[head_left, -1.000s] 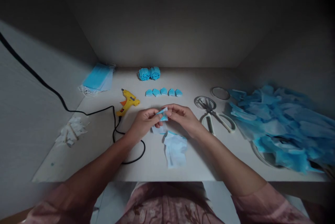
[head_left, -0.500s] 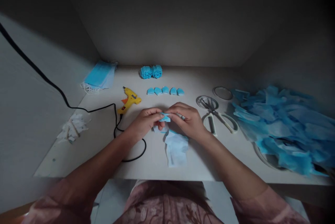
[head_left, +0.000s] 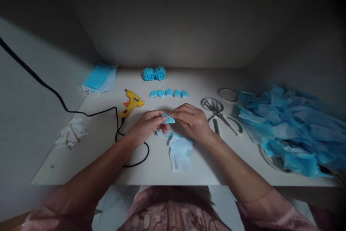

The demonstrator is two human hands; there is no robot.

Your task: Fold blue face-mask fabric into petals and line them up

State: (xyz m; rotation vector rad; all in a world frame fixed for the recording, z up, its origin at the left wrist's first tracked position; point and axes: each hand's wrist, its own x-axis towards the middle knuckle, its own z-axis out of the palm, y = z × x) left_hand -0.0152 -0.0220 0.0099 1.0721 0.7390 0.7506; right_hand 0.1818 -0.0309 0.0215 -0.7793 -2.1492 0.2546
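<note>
My left fingers (head_left: 159,120) pinch the blue piece (head_left: 169,119); right fingers (head_left: 181,115) at its edge, grip unclear. Likely light, soft; hold at folds.

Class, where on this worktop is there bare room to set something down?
At the back, between the blue rosettes and the metal ring. Also front left, between the white scraps and the left forearm. Crowded: the right, under the blue scraps, and around the left hand and right hand.
</note>
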